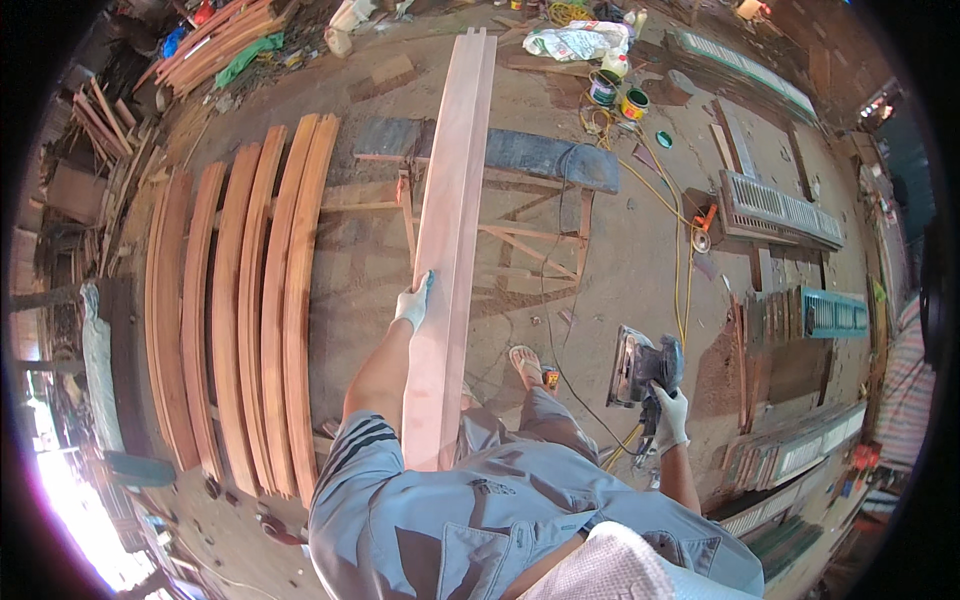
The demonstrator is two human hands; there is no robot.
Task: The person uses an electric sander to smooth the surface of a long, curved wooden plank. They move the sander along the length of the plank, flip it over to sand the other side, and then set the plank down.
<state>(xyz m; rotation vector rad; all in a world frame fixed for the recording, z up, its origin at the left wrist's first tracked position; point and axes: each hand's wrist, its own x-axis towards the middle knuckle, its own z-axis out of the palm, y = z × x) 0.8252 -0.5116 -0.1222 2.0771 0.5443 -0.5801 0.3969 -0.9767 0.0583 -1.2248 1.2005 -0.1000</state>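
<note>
1. The left hand (413,301), in a white glove, lies on the left edge of a long pale plank (452,220), fingers curled over that edge and gripping the wood.
2. The plank runs straight away from the person, its near end at the waist and its far end well up the yard; it rests across a dark trestle desk (520,152) with a frame of thin timber struts beneath.
3. The right hand (671,418), also gloved in white, is wrapped tight around the handle of an electric sander (640,365), held low at the person's right side, clear of the plank.
4. A yellow cable (678,250) snakes over the concrete floor (630,260) from near the sander toward the paint cans; whether it feeds the tool cannot be told.
5. A row of curved reddish boards (255,310) lies side by side on the floor to the left of the plank, near it but apart.
6. Two open paint cans (620,95) stand beyond the desk, beside a crumpled cloth (575,42).
7. Louvred shutter panels (780,210) lie on the floor to the right, one teal panel (835,312) among them.
8. The person's sandalled foot (527,365) shows between plank and sander.
</note>
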